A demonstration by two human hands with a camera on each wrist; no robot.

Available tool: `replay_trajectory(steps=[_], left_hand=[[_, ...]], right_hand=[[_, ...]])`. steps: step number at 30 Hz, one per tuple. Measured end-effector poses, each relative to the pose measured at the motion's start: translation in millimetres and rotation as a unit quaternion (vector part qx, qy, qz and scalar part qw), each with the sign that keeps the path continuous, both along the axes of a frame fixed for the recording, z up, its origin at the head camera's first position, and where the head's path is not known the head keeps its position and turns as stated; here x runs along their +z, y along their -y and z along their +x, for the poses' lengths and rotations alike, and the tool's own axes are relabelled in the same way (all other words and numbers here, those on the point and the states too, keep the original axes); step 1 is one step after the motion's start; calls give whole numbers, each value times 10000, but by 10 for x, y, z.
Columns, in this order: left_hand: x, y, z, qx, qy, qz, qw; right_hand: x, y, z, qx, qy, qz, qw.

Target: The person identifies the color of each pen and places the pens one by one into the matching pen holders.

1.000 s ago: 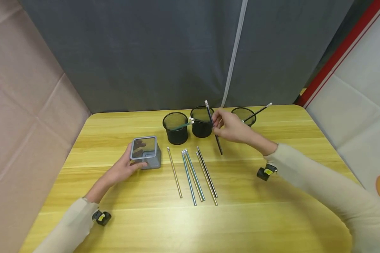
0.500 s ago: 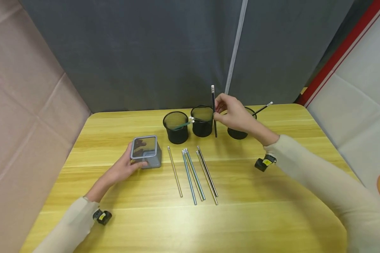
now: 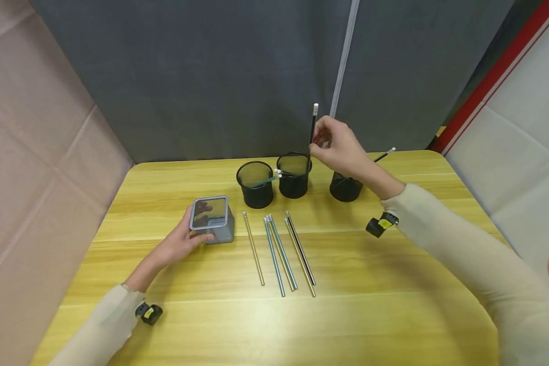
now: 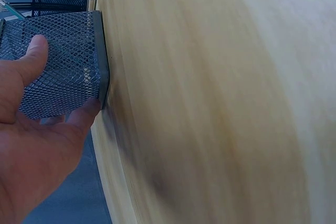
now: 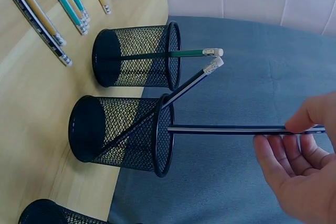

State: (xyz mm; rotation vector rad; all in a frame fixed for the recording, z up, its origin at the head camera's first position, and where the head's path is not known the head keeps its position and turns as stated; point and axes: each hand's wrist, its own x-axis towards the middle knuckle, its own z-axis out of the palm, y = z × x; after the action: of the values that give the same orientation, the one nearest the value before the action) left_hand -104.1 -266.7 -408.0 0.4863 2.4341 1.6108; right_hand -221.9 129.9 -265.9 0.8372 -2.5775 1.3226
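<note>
My left hand (image 3: pixel 176 246) holds a grey square mesh pencil holder (image 3: pixel 222 234) at the table's left, thumb on its near side. My right hand (image 3: pixel 340 147) pinches a black pencil (image 5: pixel 226 129) near its eraser end, eraser up. The pencil stands almost upright, its lower end at the mouth of the middle black round mesh cup (image 3: pixel 294 189). Another black pencil (image 5: pixel 184 90) leans inside that cup. The left black cup (image 3: pixel 257 198) has a green pencil (image 5: pixel 191 53) leaning in it. Behind my right forearm, the right black cup (image 3: pixel 345 190) bears a dark pencil (image 3: pixel 384 155).
Several pencils lie in front of the cups: a lone gold pencil (image 3: pixel 254 249), teal pencils (image 3: pixel 274 256) with a gold one between, and a black pencil (image 3: pixel 301 249) beside another gold one. A grey curtain (image 3: pixel 210 76) hangs behind the wooden table (image 3: pixel 370 315).
My right hand has risen and brought the black pencil from a slant in front of the cups to nearly upright over the middle cup. The left hand and its holder have stayed put.
</note>
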Motion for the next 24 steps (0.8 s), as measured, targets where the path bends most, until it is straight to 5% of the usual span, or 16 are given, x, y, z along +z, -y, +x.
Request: replay_trajectory(steps=[24], left_hand=[[-15,8,-2,-6,35,7,10000]], right_hand=[[-288,114,-110,540,111,646,9964]])
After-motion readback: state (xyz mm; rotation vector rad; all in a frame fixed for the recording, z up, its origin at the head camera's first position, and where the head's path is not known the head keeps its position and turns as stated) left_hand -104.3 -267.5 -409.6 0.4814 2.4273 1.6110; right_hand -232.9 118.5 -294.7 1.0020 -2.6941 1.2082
